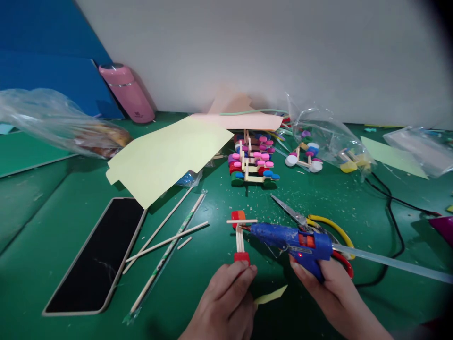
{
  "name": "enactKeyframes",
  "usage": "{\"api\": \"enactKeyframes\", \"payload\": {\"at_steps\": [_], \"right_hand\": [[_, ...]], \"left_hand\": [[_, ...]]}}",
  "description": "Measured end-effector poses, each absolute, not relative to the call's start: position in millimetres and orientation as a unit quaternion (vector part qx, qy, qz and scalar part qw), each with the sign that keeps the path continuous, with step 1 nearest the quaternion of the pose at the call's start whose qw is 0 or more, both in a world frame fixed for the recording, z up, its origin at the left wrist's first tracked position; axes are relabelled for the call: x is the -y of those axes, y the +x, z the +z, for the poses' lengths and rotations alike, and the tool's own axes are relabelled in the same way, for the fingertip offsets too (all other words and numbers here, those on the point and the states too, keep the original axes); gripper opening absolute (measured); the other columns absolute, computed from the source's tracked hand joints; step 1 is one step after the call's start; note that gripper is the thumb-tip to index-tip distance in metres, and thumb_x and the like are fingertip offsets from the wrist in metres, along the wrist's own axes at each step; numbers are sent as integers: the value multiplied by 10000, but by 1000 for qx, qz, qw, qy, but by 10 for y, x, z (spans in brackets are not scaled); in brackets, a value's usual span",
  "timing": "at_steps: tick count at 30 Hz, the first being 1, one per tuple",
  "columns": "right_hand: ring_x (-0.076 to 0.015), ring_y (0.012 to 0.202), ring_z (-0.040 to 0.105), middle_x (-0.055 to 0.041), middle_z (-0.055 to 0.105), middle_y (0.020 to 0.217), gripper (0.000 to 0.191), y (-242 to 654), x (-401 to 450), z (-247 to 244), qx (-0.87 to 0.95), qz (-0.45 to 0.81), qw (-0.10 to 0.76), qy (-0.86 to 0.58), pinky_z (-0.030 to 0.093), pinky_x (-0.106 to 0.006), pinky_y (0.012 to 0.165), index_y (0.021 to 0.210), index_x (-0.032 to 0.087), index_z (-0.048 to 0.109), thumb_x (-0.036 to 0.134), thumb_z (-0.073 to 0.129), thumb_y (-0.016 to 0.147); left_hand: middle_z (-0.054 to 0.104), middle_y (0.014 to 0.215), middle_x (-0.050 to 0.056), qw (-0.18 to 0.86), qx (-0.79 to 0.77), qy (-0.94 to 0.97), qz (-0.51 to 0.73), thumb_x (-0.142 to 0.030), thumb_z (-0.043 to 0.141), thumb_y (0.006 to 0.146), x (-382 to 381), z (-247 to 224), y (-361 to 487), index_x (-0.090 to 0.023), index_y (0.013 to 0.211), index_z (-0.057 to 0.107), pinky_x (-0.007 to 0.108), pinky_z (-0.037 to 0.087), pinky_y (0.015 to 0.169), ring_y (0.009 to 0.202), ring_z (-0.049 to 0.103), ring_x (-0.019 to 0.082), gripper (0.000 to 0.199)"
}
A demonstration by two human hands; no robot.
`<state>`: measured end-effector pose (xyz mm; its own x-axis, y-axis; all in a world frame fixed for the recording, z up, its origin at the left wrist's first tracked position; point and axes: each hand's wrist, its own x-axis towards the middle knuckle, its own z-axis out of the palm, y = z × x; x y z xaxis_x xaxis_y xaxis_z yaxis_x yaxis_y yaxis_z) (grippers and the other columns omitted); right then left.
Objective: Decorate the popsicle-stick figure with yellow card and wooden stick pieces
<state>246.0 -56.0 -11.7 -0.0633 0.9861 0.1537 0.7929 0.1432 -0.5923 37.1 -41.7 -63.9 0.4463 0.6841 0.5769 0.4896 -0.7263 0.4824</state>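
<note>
My left hand pinches the near red end of a small stick assembly. Its pale wooden sticks run away from me to an orange and red piece, with a short stick lying across it. In my right hand is a blue hot glue gun, fingers wrapped round its handle, a red light lit on its side. The nozzle touches or nearly touches the sticks close to the crosspiece. A clear glue stick extends from the gun's back. Beside my left hand lies a yellow paper scrap.
Scissors and yellow-and-red-handled pliers lie behind the glue gun. Several colourful stick assemblies stand farther back. On the left are a phone, wooden sticks and yellow paper. A pink bottle leans against the wall; a black cable runs right.
</note>
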Motion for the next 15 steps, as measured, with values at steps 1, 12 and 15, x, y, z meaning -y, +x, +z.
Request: {"api": "enactKeyframes", "payload": {"at_steps": [1,12,15], "right_hand": [[-137,644,613,3,652,756,117,2453,558,-127,710,179,272,-624,503,-197,586,937,238,538,250,477,838],[-162,622,603,-32,640,704,127,2459,604,-249,710,177,262,-630,514,-237,593,844,199,570,299,492,833],[-168,646,615,-43,655,732,158,2448,593,-225,710,186,254,-630,520,-242,605,879,190,587,304,487,834]], "left_hand": [[680,975,66,123,-349,842,393,-173,399,834,418,-639,371,-182,802,671,318,447,885,991,565,192,274],[672,1007,36,124,-345,838,405,-154,437,825,404,-646,378,-186,738,656,290,411,921,1012,550,166,238],[676,996,33,117,-335,842,406,-153,433,825,395,-632,370,-187,741,658,296,426,909,1003,556,171,243]]}}
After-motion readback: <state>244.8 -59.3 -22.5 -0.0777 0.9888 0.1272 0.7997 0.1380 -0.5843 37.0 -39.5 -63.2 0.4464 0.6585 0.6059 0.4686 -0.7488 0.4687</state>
